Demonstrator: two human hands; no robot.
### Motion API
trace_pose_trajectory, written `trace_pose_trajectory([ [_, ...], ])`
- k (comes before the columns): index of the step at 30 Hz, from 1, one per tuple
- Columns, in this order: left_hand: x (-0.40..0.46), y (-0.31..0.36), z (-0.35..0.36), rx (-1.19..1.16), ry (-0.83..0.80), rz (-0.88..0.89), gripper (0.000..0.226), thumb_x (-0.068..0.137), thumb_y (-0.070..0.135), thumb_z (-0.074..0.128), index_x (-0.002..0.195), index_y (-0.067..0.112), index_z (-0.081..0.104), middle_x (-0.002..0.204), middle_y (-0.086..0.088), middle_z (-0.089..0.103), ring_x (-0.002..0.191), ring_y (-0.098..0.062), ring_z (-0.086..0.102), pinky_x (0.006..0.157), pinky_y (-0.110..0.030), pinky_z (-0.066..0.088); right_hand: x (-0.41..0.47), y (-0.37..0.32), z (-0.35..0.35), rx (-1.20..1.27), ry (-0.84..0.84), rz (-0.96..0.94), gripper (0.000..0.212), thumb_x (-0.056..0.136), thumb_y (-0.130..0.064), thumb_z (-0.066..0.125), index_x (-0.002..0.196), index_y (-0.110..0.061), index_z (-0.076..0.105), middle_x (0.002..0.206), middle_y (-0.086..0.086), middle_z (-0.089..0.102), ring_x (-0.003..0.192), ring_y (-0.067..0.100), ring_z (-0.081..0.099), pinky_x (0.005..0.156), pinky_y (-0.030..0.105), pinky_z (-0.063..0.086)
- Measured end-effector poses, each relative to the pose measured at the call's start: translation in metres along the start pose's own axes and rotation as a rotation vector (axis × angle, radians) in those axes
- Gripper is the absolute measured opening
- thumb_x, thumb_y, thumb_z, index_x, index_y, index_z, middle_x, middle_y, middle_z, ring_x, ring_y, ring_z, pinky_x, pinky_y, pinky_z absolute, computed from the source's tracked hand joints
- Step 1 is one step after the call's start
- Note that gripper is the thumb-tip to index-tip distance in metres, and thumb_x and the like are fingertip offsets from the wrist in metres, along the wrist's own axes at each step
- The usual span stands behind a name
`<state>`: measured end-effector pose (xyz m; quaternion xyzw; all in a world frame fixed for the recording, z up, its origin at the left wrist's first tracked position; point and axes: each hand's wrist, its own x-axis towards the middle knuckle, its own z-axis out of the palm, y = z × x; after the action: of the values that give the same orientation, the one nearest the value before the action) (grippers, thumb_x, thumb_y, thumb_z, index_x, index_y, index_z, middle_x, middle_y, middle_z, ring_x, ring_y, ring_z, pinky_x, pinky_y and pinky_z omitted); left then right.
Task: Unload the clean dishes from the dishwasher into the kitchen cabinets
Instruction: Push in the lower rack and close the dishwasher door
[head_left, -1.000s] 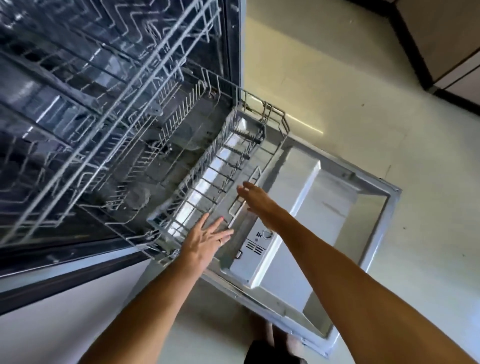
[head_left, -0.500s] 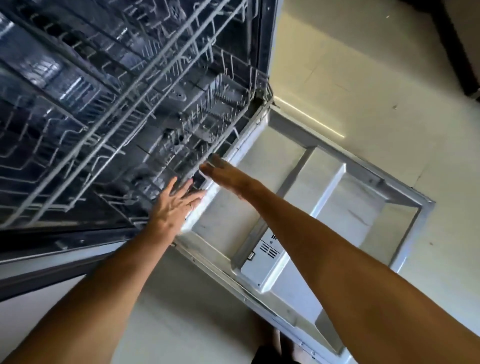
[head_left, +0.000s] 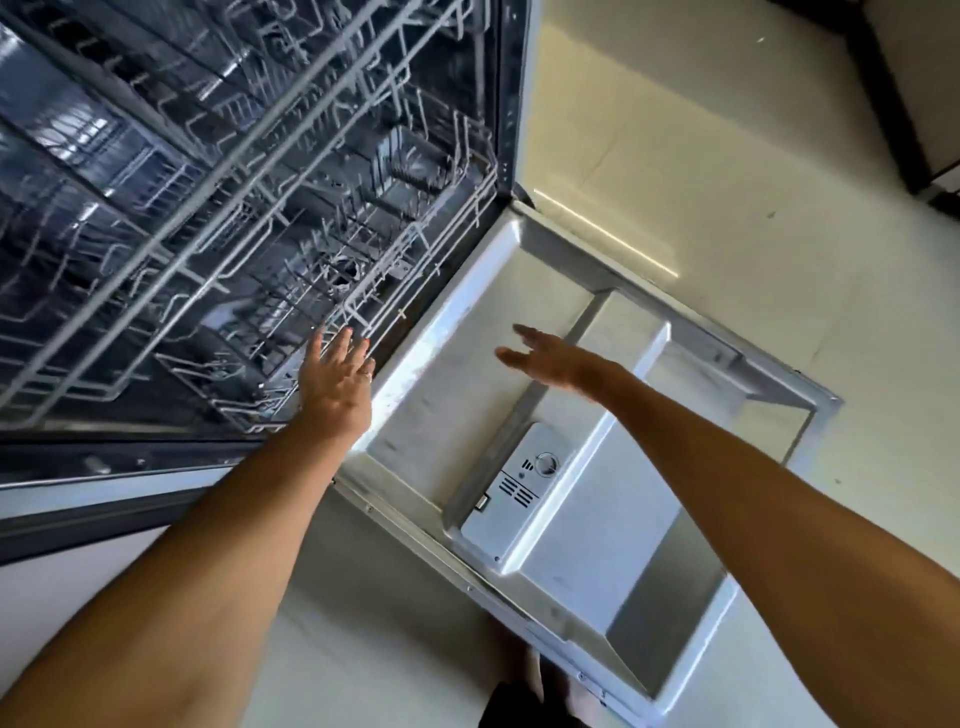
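Dishwasher (head_left: 260, 182) stands wide open, its door (head_left: 597, 545) dropped flat over the pale floor (head_left: 727, 156). The lower rack (head_left: 374, 280) sits pushed inside the tub, its front wire edge lined up with the hinge edge of the door, and the upper rack (head_left: 156, 171) hangs above it. Both wire racks look bare of dishes, though blur hides the far corners of the tub. The detergent dispenser (head_left: 519, 493), white with a round knob and a small vent grille, is set into the inner door panel near its middle.

The left hand (head_left: 337, 384) reaches to the front edge of the lower rack near its left corner, fingers (head_left: 345, 340) straight and spread, tips at the wire; it grips nothing, and whether the tips actually touch the wire cannot be told. A ring shows on one finger. The right hand (head_left: 550, 356) hovers above the inner door panel, just beside the hinge edge, its fingers loosely extended and holding nothing, apart from the rack.

A dark cabinet base (head_left: 914, 130) runs along the floor at the upper right corner. A dark scrap of clothing (head_left: 506, 709) shows at the bottom edge
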<state>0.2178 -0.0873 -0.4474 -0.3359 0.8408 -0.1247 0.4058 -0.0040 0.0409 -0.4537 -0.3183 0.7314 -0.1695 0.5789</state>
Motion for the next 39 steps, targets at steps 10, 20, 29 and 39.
trace_pose_trajectory([
  [10,-0.052,0.132,-0.066,-0.039,0.082,0.321,0.049,0.096,0.028,0.038,0.144,0.02,0.037,0.16,-0.002,0.012,0.148,-0.022,-0.001,0.117,-0.046,0.0,-0.094,0.123,-0.022,0.003,0.11,0.158,0.073,0.092,-0.055,0.043,0.151,-0.02,0.018,0.156,0.007,0.025,0.141,0.025,0.031,0.114,0.036,0.023],
  [20,-0.129,0.292,-0.088,0.037,0.078,0.667,0.056,0.096,0.026,0.041,0.149,0.016,0.025,0.16,-0.004,0.005,0.147,-0.023,-0.008,0.117,-0.047,-0.004,-0.191,0.269,0.004,0.32,0.29,0.343,0.071,0.093,-0.049,0.048,0.149,-0.015,0.023,0.154,0.009,0.029,0.14,0.024,0.033,0.113,0.032,0.024],
  [29,-0.176,0.408,-0.055,0.179,0.049,0.969,0.063,0.097,0.026,0.042,0.152,0.02,0.01,0.16,-0.004,0.0,0.147,-0.022,-0.008,0.116,-0.048,-0.007,-0.217,0.367,0.053,0.546,0.404,0.418,0.066,0.094,-0.047,0.047,0.147,-0.011,0.029,0.151,0.014,0.033,0.138,0.026,0.036,0.114,0.033,0.027],
  [39,-0.168,0.48,0.01,0.483,0.093,1.282,0.055,0.1,0.03,0.033,0.149,0.009,0.02,0.158,-0.008,0.016,0.147,-0.021,0.006,0.118,-0.043,0.004,-0.185,0.426,0.098,0.869,0.394,0.469,0.071,0.093,-0.061,0.033,0.144,-0.012,0.036,0.146,0.009,0.044,0.132,0.022,0.043,0.112,0.035,0.031],
])
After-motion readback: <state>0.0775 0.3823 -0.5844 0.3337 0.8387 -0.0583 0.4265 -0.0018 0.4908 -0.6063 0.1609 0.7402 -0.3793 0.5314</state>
